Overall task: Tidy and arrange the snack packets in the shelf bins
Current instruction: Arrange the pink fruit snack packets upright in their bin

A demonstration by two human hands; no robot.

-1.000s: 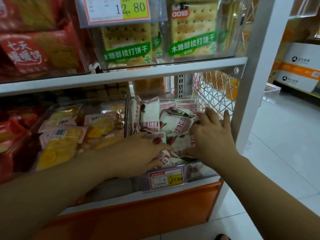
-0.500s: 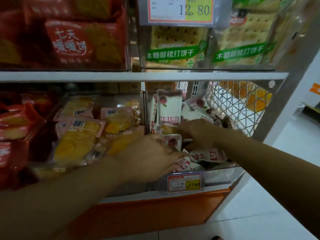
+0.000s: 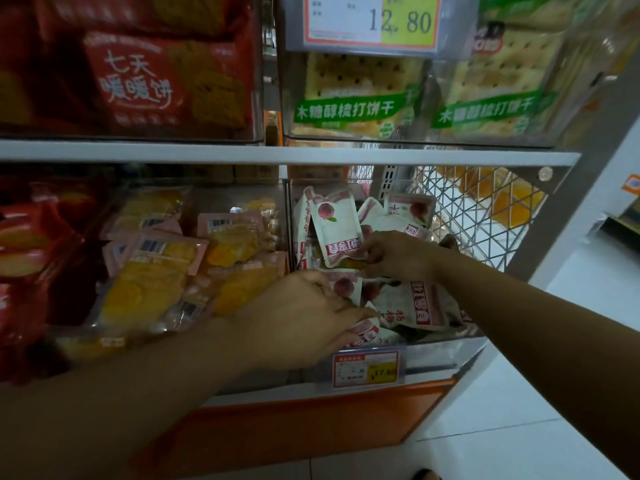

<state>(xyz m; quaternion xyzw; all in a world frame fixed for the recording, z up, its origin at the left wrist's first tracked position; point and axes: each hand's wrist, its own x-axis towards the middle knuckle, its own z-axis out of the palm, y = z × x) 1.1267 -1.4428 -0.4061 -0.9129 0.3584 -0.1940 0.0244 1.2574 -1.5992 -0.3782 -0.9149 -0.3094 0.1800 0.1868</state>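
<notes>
A clear shelf bin on the lower right holds several white and pink snack packets with a peach picture. My left hand reaches into the bin's front and grips a packet near the front wall. My right hand is deeper in the bin and pinches the lower edge of an upright packet that stands against the bin's left wall. More packets lie loose under and in front of my right hand.
The neighbouring bin on the left holds pink and yellow dried fruit packets. Above, a shelf board carries red biscuit packs and green cracker packs. A wire mesh side panel closes the right end. A price tag hangs on the bin front.
My right hand moved from the bin's right side to the back left and took hold of the upright packet. My left hand stayed at the bin's front. The view shifted left and closer.
</notes>
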